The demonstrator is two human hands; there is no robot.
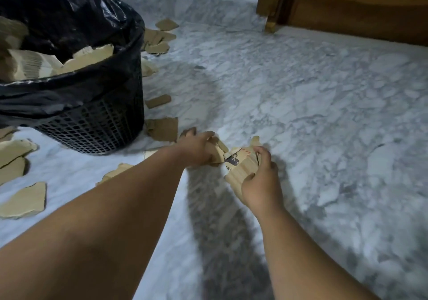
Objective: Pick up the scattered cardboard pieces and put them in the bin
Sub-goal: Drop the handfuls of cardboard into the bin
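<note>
Low at six o'clock in the view, both hands meet on the marble floor (312, 114). The left hand (196, 148) curls its fingers over the top of a plain cardboard piece (218, 152) and grips it. The right hand (260, 184), just beside it at four o'clock, holds a printed cardboard piece (239, 167) with black and red marks, fingers curled over the far edge and thumb on the near edge. The two pieces touch between the hands.

The mesh bin (92, 126) stands at ten o'clock from the hands, lined with a black bag (69, 17) and already holding torn cardboard (92, 56). A brown scrap (162, 128) lies at the bin's foot, just beyond the left hand. A small strip (158, 100) lies farther off at twelve o'clock from that scrap. A cluster of scraps (159, 38) lies behind the bin, and a large tan piece (25, 199) lies at nine o'clock. Wooden furniture (359, 10) sits at one o'clock.
</note>
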